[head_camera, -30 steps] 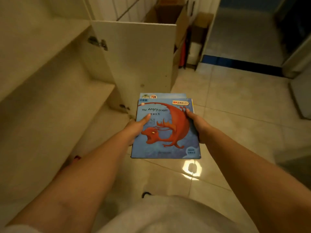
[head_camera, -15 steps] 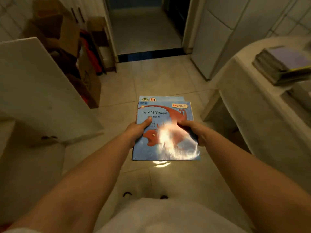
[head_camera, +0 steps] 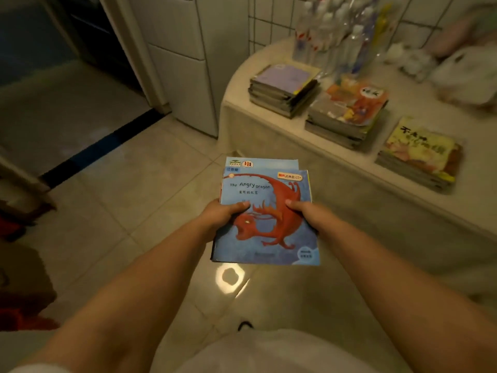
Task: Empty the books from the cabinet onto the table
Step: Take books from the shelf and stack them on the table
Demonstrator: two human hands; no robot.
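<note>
**Small stack of books held over the floor beside the table**

The person holds a small stack of books (head_camera: 265, 219) in both hands, above the tiled floor (head_camera: 139, 189) and just short of the table (head_camera: 349, 168) at the right. The top cover is blue with a red dragon and the words "The Angry Dragon"; a second blue cover sticks out behind its upper edge. How many books lie under these two cannot be told, since only thin page edges show at the lower left corner.

The left hand (head_camera: 222, 216) grips the stack's left edge, thumb pressed flat on the cover, the other fingers hidden underneath. The right hand (head_camera: 305, 214) grips the right edge the same way, thumb on top, fingers out of sight below.

On the table lie three piles of books: a far pile (head_camera: 282, 90) with a pale purple cover, a middle pile (head_camera: 347, 114) with an orange cover, and a near pile (head_camera: 419, 157) with a yellow cover. Behind them stand clear plastic bottles (head_camera: 333, 36), blurred, and a pale bag (head_camera: 462, 76) too smeared to make out. A dark doorway (head_camera: 53, 63) opens at the upper left. The cabinet is out of view.
</note>
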